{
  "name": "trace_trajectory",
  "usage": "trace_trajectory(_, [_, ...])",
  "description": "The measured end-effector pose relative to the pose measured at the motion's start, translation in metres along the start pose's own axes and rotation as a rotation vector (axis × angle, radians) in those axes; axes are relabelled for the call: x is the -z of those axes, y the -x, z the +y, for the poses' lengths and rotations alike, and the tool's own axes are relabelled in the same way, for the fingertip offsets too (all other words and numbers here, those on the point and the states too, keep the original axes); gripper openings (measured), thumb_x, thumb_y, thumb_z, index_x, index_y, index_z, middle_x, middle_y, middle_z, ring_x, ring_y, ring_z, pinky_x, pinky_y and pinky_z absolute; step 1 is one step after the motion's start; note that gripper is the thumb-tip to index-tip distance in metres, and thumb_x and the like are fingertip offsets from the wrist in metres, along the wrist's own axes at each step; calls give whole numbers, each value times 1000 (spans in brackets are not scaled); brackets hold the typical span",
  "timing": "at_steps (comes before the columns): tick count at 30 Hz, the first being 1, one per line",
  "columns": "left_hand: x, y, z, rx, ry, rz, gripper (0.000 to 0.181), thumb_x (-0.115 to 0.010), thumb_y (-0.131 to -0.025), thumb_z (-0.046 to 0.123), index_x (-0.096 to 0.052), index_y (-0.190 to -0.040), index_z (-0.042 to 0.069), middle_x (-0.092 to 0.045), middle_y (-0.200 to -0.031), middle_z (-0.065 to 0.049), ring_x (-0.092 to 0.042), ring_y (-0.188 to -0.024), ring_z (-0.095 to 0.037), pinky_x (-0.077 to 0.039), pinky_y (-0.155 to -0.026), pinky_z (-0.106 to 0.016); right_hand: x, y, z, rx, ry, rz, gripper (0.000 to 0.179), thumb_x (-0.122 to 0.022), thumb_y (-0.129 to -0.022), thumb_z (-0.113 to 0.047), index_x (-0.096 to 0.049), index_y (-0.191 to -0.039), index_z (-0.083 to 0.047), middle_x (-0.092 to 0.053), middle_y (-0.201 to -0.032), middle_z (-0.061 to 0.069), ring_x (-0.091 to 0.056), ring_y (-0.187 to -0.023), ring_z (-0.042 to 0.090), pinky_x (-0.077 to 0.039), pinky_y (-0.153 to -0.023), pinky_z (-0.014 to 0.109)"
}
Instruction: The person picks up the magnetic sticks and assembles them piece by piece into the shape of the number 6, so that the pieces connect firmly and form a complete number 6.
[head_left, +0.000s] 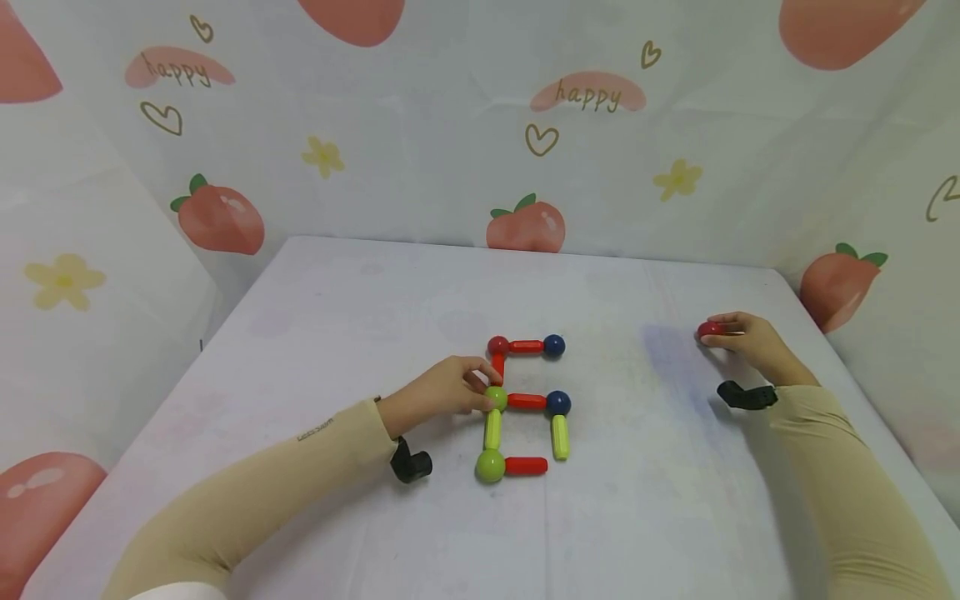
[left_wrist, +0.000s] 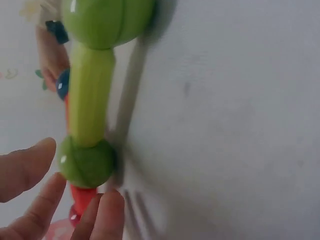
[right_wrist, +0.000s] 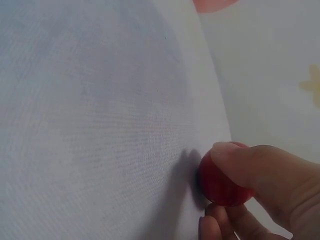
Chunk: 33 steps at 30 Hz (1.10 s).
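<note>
On the table, a flat figure of balls and rods lies in the middle. My left hand (head_left: 442, 387) holds its middle green ball (left_wrist: 87, 162), with bent fingers about the ball and near the upright red rod (head_left: 498, 367). A yellow-green rod (left_wrist: 91, 95) runs from that ball to a larger-looking green ball (head_left: 491, 466). Off to the right, my right hand (head_left: 757, 346) pinches a loose red ball (right_wrist: 222, 180) between thumb and fingers, at or just above the table surface.
The figure also has a red ball (head_left: 498, 346), an upper dark blue ball (head_left: 554, 346), a lower dark blue ball (head_left: 558, 403), a hanging yellow-green rod (head_left: 560, 437) and a bottom red rod (head_left: 527, 466). A patterned cloth (head_left: 435, 125) hangs behind the table.
</note>
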<state>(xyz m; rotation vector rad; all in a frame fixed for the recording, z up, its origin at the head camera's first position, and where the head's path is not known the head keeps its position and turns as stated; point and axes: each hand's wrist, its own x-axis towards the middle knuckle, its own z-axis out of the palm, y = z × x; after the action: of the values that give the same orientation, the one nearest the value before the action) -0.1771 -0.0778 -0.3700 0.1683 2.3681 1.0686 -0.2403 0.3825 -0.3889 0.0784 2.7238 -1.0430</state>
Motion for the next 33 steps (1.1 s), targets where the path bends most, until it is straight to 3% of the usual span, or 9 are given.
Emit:
trace_trajectory(7, [10,23,16,-102,-34,74,26,-71,-83,18,-63,-107,22,-63,-111,-2,-58,-98,-17,-53,-74,-28,-1,-2,2,-4,16,10,72,-60,-88,-42,-34,-134,7,-37,-133,34,-34,-122,46,-33,-95,55])
trace_trajectory(14, [-2,53,26,-257,-61,62,24,-69,-84,16,-64,-107,19,-64,-109,-2,-59,-96,-14,-53,-77,-26,0,-2,2,3,10,14,71,-61,-88,-40,-34,-134,8,-37,-133,35,-35,-121,45,-33,-92,52])
trace_trajectory(19, [-21,61,22,-234,-142,19,29,-73,-80,20,-65,-107,15,-64,-104,0,-57,-91,-13,-50,-71,-21,-1,-1,1,7,-9,10,71,-61,-89,-40,-34,-134,8,-38,-133,34,-33,-122,44,-30,-96,56])
trace_trajectory(25, [-40,61,16,-174,-290,-6,29,-78,-75,25,-69,-102,18,-56,-90,5,-51,-79,-10,-46,-60,-17,0,0,-2,9,-7,11,71,-61,-89,-39,-33,-133,9,-37,-133,35,-34,-121,45,-31,-95,55])
trace_trajectory(33, [-49,58,12,-211,-423,0,23,-79,-73,25,-73,-95,20,-50,-86,6,-47,-73,-7,-42,-56,-16,0,-1,-1,-3,4,3,73,-62,-88,-38,-32,-134,10,-35,-133,36,-32,-123,47,-30,-97,56])
